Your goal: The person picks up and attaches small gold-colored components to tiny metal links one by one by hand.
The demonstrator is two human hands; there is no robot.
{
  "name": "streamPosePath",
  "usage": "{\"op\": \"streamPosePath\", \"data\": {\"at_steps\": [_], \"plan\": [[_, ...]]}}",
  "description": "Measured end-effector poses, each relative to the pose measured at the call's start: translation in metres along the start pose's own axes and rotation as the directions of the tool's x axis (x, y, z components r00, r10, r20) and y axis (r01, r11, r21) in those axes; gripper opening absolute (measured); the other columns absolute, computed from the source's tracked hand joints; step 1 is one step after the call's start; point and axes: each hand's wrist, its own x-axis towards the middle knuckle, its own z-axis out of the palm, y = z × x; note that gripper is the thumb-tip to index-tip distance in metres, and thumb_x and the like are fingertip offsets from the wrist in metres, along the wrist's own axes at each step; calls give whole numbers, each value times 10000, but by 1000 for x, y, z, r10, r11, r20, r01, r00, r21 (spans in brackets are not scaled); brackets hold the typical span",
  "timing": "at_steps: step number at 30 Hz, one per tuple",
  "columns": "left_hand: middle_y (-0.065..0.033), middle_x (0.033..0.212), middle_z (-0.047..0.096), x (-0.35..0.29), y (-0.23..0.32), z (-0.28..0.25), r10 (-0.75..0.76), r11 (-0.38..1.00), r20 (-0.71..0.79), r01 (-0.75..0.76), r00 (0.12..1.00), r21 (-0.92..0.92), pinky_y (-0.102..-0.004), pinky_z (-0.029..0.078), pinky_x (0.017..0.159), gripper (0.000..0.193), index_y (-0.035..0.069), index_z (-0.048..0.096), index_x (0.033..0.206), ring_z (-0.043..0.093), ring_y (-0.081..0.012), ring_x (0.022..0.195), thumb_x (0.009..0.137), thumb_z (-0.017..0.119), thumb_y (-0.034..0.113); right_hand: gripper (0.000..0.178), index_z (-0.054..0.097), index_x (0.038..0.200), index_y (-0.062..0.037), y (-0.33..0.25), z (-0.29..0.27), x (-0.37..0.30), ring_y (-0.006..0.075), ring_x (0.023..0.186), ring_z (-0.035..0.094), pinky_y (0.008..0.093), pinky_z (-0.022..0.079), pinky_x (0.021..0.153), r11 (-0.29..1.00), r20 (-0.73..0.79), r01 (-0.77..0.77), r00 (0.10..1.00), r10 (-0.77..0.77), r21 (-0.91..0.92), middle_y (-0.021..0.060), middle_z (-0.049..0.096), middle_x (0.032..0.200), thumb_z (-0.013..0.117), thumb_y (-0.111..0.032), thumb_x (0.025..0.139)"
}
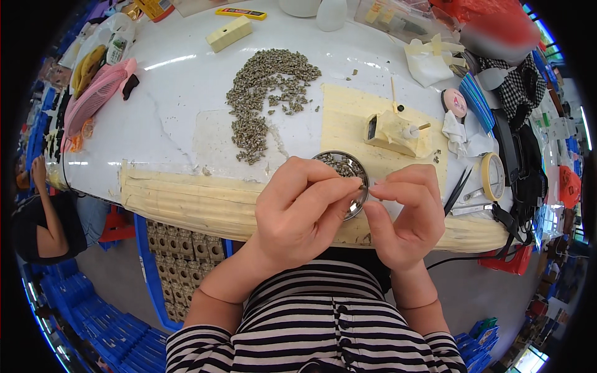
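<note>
My left hand (296, 211) is closed in a pinch over the table's front edge, thumb and forefinger together on a tiny piece too small to make out. Just right of it is my right hand (407, 214), its thumb and forefinger apart and its fingertips close to the left ones. Beneath both hands lies a round metal dish (360, 166) with small metal parts in it, partly covered by my fingers. A curved heap of small metal parts (249, 105) spreads over the table beyond my left hand.
A tape-covered block (392, 138) with sticks sits on a yellow sheet (342, 102). To the right are black tweezers (457, 189) and a tape roll (493, 176). A pink mesh item (96, 102) is at left. A blue crate (152, 273) of metal blocks stands below the padded edge.
</note>
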Motion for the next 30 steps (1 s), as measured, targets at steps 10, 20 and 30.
{"op": "streamPosePath", "data": {"at_steps": [10, 20, 30], "plan": [[-79, 867, 636, 1, 3, -3, -60, 998, -2, 60, 998, -17, -257, 478, 603, 203, 9, 740, 949, 601, -164, 713, 765, 781, -66, 208, 741, 914, -57, 4, 2, 0, 218, 786, 586, 312, 452, 698, 999, 51, -46, 998, 47, -14, 59, 672, 873, 822, -47, 723], [-81, 873, 636, 1, 3, -2, -95, 995, 6, 94, 996, 10, -255, 482, 605, 205, 7, 742, 947, 601, -164, 722, 761, 783, -68, 226, 742, 920, -57, 0, -1, -2, 217, 780, 583, 309, 449, 693, 1000, -9, 10, 1000, -10, 20, 61, 666, 860, 824, -28, 711], [-75, 861, 629, 2, 4, -3, -64, 998, 14, 64, 998, -18, -260, 476, 609, 211, 15, 744, 948, 600, -173, 723, 759, 783, -70, 186, 743, 911, -53, 5, 2, -1, 217, 763, 575, 309, 443, 680, 997, 77, -74, 994, 73, 17, 63, 660, 845, 808, -36, 738]]}}
